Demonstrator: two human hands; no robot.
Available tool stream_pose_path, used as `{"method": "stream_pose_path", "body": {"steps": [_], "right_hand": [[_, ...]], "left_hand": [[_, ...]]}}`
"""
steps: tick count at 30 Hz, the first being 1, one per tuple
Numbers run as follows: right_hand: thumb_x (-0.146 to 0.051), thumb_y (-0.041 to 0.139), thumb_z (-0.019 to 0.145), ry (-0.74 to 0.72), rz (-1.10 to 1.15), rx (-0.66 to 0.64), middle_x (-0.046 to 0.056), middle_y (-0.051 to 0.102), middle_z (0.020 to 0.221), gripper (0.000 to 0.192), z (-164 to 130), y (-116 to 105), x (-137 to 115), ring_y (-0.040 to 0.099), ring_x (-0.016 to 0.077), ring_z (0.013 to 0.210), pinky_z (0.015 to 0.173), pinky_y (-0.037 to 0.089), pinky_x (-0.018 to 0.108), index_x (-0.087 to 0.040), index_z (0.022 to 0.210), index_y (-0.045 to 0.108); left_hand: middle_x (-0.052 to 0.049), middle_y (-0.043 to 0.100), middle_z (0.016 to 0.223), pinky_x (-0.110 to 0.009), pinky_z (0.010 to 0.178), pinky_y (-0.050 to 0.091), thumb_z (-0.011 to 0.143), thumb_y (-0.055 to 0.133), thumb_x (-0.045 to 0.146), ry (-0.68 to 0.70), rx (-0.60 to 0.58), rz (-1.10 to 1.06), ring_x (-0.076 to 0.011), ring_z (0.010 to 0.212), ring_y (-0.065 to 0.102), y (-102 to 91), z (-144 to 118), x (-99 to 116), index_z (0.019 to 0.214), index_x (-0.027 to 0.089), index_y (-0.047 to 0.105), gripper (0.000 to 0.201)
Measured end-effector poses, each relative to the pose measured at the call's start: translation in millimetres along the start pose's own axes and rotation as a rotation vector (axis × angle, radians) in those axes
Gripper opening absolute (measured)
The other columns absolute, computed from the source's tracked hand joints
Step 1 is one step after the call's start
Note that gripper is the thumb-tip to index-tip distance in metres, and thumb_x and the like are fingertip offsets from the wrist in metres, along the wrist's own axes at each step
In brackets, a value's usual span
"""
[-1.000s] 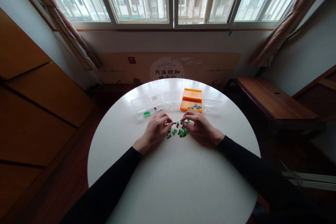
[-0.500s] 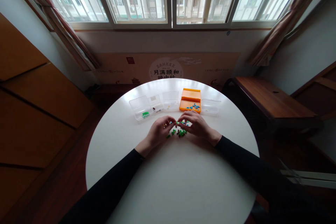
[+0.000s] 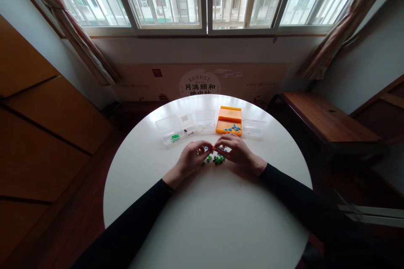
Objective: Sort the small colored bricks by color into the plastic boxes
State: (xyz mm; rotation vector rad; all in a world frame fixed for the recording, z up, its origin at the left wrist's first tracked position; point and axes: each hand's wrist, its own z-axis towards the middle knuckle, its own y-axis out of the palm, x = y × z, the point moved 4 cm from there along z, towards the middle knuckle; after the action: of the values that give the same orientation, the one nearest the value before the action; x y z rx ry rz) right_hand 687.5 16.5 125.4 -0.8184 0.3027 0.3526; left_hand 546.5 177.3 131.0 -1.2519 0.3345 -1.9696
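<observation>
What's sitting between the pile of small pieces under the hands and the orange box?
Head view: the right hand itself covers most of that stretch. Behind its knuckles, only a thin strip of bare white table separates it from the orange box. The pile of small pieces lies between both hands.

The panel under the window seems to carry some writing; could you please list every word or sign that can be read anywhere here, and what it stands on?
"月满颐和": large characters in the round white emblem on the tan panel.
A second row of characters below it is cut off by the table edge.
The arc of Latin letters atop the emblem, the red square mark and the faint side lines are too small to read.
The boxes bear no readable text.
</observation>
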Motion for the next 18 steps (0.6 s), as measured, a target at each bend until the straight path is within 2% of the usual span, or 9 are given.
{"method": "stream_pose_path", "body": {"steps": [6,10,14,18], "right_hand": [[-0.032,0.077,0.107,0.002,-0.006,0.007,0.005,0.079,0.099,0.007,-1,2,1,0.072,0.0235,0.090,0.086,0.057,0.038,-0.027,0.104,0.079],[-0.026,0.077,0.105,0.030,0.002,0.013,0.005,0.079,0.101,0.003,0,0,-1,0.073,0.0240,0.093,0.089,0.057,0.039,-0.027,0.107,0.079],[-0.018,0.074,0.103,0.066,-0.002,0.012,0.005,0.079,0.100,0.010,2,-2,-2,0.074,0.0242,0.094,0.089,0.057,0.039,-0.027,0.106,0.078],[-0.016,0.075,0.101,0.068,0.016,0.011,0.004,0.079,0.100,0.011,2,-2,-1,0.074,0.0233,0.093,0.088,0.057,0.037,-0.026,0.103,0.078]], "left_hand": [[-0.003,0.084,0.093,-0.033,0.083,0.060,0.103,0.076,0.029,0.017,0.006,0.013,-0.0191,0.082,0.076,1.9,-1,-1,0.100,0.024,0.080,0.007],[-0.002,0.084,0.095,-0.035,0.086,0.057,0.104,0.073,0.026,0.017,0.028,0.118,-0.0194,0.086,0.076,-4.4,3,-3,0.100,0.024,0.080,0.008],[-0.001,0.083,0.099,-0.036,0.088,0.053,0.106,0.071,0.026,-0.005,0.125,0.313,-0.0173,0.077,0.071,-22.5,24,-5,0.100,0.024,0.080,0.011],[-0.003,0.081,0.104,-0.035,0.087,0.050,0.105,0.073,0.024,-0.054,0.183,0.439,-0.0190,0.081,0.070,-32.3,52,-15,0.099,0.024,0.083,0.011]]}}
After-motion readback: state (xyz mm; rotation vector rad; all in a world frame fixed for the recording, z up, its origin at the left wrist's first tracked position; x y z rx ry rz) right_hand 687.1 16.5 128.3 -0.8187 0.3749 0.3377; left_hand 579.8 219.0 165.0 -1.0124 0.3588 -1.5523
